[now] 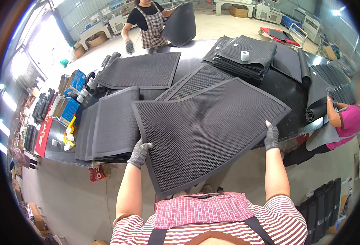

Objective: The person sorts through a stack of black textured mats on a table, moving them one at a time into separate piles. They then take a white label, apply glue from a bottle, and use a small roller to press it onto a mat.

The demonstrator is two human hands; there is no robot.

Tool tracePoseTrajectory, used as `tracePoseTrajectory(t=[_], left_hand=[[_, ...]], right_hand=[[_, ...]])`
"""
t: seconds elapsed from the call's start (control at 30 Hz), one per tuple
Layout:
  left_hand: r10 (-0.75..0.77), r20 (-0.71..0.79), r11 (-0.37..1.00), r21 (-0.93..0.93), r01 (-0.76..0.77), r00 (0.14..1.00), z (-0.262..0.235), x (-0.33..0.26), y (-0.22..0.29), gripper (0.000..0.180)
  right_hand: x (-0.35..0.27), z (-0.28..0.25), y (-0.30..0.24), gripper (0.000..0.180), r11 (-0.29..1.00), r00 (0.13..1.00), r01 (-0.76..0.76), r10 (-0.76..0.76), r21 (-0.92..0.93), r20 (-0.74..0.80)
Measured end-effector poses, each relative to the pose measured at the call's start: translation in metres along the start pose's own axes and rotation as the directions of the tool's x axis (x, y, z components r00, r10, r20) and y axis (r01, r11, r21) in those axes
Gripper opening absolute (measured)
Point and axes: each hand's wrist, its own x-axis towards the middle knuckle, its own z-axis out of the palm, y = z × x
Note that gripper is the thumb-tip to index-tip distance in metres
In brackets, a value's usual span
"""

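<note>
A large black mesh mat [208, 126] with a smooth border is stretched between my two gloved hands, tilted over the table's near edge. My left hand [140, 153] grips its left border, thumb on top. On the opposite border, my right hand [271, 136] pinches the edge, with bare fingertips showing from the grey glove. Under and behind the held mat lies another mesh mat [200, 81]. Left of it rests a stack of ribbed dark mats [114, 122], close to my left hand. Farther back, one more bordered mat [143, 70] lies flat.
A tall pile of mats [245, 55] bears a white tape roll [244, 56]. Blue boxes [70, 110] and a yellow-handled spray bottle [70, 130] stand at the left. Across the table a co-worker [150, 24] holds a mat; another in pink [347, 118] handles rolled mats at right.
</note>
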Motion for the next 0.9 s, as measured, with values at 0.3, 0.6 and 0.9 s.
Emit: tracePoseTrajectory(t=[0.3,0.6,0.9], left_hand=[[-0.433,-0.106,0.864,-0.333,0.378,0.895,-0.010,0.077,-0.086,0.045],[0.213,0.830,0.127,-0.546,0.828,0.515,-0.039,0.100,-0.135,0.075],[-0.465,-0.029,0.878,-0.141,0.457,0.885,-0.001,0.064,-0.084,0.072]], right_hand=[[-0.111,0.061,-0.041,0.035,0.870,0.910,0.347,-0.222,-0.351,0.351],[-0.265,0.139,0.022,0.049,0.096,0.044,0.993,0.180,-0.062,0.983],[-0.272,0.123,0.042,0.056,0.164,-0.033,0.986,0.327,-0.022,0.944]])
